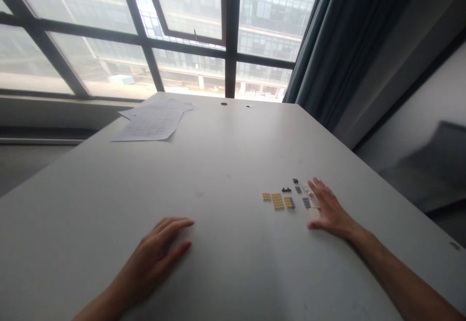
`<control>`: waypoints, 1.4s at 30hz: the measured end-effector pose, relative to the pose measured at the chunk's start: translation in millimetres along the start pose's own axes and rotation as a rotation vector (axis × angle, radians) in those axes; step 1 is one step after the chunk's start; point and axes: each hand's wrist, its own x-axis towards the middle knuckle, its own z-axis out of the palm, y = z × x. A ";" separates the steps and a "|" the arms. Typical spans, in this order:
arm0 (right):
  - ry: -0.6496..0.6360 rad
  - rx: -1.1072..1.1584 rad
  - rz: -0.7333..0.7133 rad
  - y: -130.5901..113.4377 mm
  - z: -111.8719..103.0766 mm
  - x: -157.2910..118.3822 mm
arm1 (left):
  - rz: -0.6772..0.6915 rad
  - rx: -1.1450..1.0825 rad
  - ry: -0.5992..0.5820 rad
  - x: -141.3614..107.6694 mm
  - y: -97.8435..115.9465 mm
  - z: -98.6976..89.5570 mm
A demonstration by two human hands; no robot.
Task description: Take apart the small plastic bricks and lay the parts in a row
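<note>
On the white table (225, 262), my left hand (156, 248) rests with thumb and fingers apart and nothing between them. My right hand (329, 209) is spread at the right end of a group of small toy building bricks, partly covering the white bricks (309, 194). To its left lie grey bricks (306, 203) and a yellow and grey group (289, 202). Further left are a larger yellow block of bricks (277, 201) and a smaller yellow one (266, 196). Behind them sit a black piece (286, 190), a dark grey piece (298, 190) and another black piece (295, 180).
Printed paper sheets (149, 124) overlap at the table's far left. Two small round fittings, one dark (224, 104) and one partly white (248, 106), are near the far edge. Beyond stand a large window (189, 59) and a dark curtain (338, 44) on the right.
</note>
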 end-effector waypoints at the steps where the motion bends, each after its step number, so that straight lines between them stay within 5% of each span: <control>1: -0.060 0.016 -0.023 2.2 1.4 7.2 | -0.003 0.037 0.004 -0.7 -1.7 1.2; 7: -0.249 0.125 -0.241 -45.4 4.3 65.2 | 0.112 0.308 -0.050 -2.7 -9.6 12.7; 16: -0.242 0.434 -0.711 -223.5 28.7 145.5 | 0.042 0.417 -0.130 7.1 -35.9 9.8; 20: -0.179 0.643 -0.740 -283.6 40.3 168.9 | -0.050 0.414 -0.129 4.4 -57.2 -3.1; 24: -0.119 0.585 -0.426 -298.0 45.3 160.4 | -0.133 0.437 -0.101 -4.0 -78.7 -21.1; 26: -0.160 0.484 -0.379 -295.7 44.8 147.2 | -0.126 0.443 -0.110 -6.6 -86.4 -28.4; 31: -0.265 0.368 -0.467 -303.8 45.3 138.5 | -0.105 0.388 -0.138 -4.6 -92.5 -36.2; 42: -0.256 0.377 -0.740 -349.8 69.9 226.4 | -0.173 0.171 0.015 -1.3 -73.0 -44.1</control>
